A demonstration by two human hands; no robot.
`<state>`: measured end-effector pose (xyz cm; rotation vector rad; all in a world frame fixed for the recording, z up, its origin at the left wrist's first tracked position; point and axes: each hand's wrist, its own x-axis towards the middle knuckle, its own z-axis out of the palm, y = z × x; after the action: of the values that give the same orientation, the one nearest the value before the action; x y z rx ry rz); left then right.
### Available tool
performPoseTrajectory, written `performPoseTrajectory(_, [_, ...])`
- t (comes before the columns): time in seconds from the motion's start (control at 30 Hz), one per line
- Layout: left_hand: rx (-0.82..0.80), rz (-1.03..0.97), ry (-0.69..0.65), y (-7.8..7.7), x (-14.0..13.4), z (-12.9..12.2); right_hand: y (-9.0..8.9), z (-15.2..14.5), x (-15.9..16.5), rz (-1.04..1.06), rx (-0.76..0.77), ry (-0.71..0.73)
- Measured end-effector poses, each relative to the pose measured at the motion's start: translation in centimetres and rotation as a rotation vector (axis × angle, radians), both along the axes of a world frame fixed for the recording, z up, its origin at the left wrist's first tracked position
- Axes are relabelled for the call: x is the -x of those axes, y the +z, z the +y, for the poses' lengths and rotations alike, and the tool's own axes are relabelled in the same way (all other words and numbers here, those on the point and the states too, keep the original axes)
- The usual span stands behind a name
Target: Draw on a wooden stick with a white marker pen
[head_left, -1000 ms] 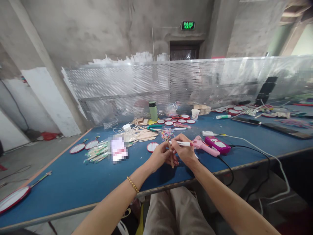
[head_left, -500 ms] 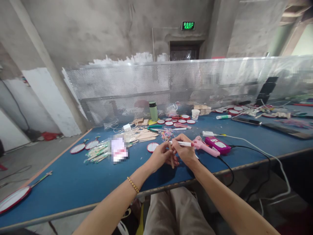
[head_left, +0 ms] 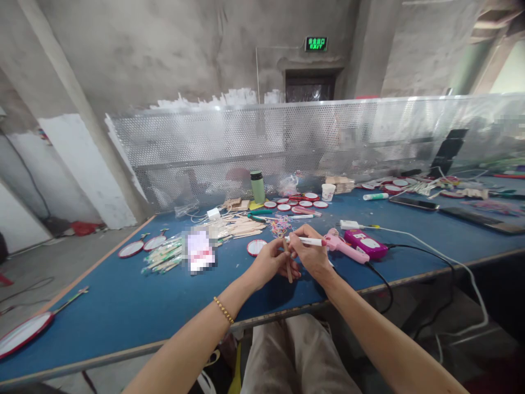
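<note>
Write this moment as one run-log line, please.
left hand: holding wooden stick | right hand: holding white marker, tip beside stick | nearby: pink glue gun, red-rimmed disc | surface: blue table

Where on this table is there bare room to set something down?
The widest bare patch of table lies between the near-left disc, the packets and the left forearm. A smaller one lies between the tube and the charger. It's crowded beyond the left hand, with sticks, bands and small discs.
</note>
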<state>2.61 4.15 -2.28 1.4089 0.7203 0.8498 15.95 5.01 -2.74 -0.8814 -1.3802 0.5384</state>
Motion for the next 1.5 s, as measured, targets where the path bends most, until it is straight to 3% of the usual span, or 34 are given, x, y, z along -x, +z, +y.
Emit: performPoseTrajectory(1.5, [0.018, 0.004, 0.001, 0.11, 0.02, -0.08, 0.13, -0.01, 0.07, 0.023, 0.001, -0.012])
